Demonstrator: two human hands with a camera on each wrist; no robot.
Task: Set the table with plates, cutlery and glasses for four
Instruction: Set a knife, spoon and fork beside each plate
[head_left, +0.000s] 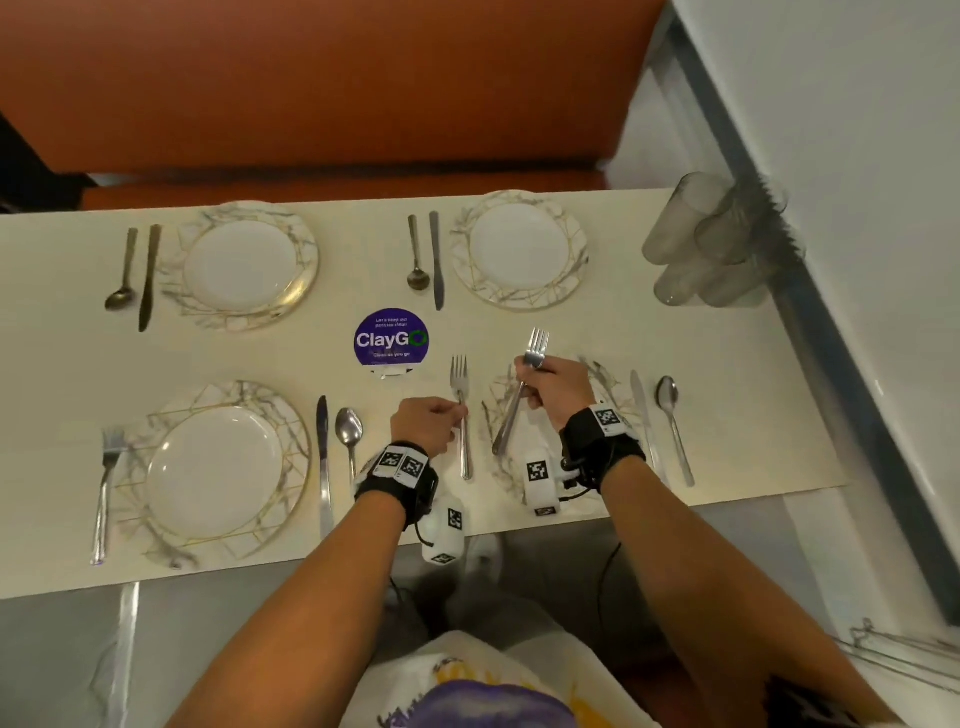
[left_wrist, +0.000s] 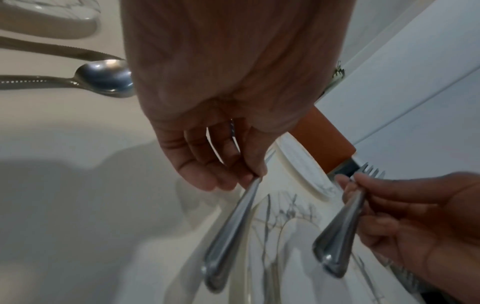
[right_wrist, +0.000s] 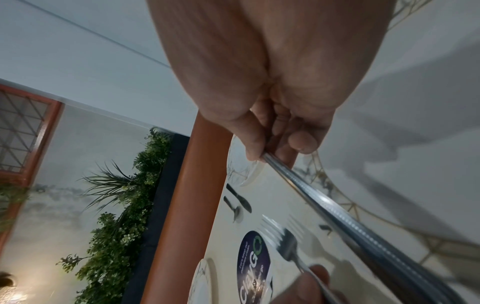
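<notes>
Your left hand (head_left: 423, 425) has its fingers (left_wrist: 207, 174) curled and pinching the neck of one fork (head_left: 462, 415), which lies along the table (head_left: 727, 395) just left of the near right plate (head_left: 498, 467), tines pointing away from you. Your right hand (head_left: 550, 384) grips a second fork (head_left: 519, 395) near its head, fingers (right_wrist: 255, 144) wrapped tight round the stem, handle slanting down over that same plate and clear of it, as far as the head view shows.

To finish the left fork well, lay it parallel to the knife (head_left: 641, 410) and spoon (head_left: 672, 421) beyond your right fingers, just beside the plate rim and not touching it, then let go straight up so it does not swing.

The fork in your right fingers likely belongs across the table: the far right plate (head_left: 519, 249) beyond your fingertips has a spoon and knife but no fork, and so does the far left plate (head_left: 241, 262). The near left plate (head_left: 218, 473), out past your left wrist, already has all three pieces. Carry it high over the ClayGo sticker (head_left: 391, 338) to avoid knocking anything.

The stacked glasses (head_left: 711, 244) wait at the far right edge, well apart from both hands, none yet placed.
</notes>
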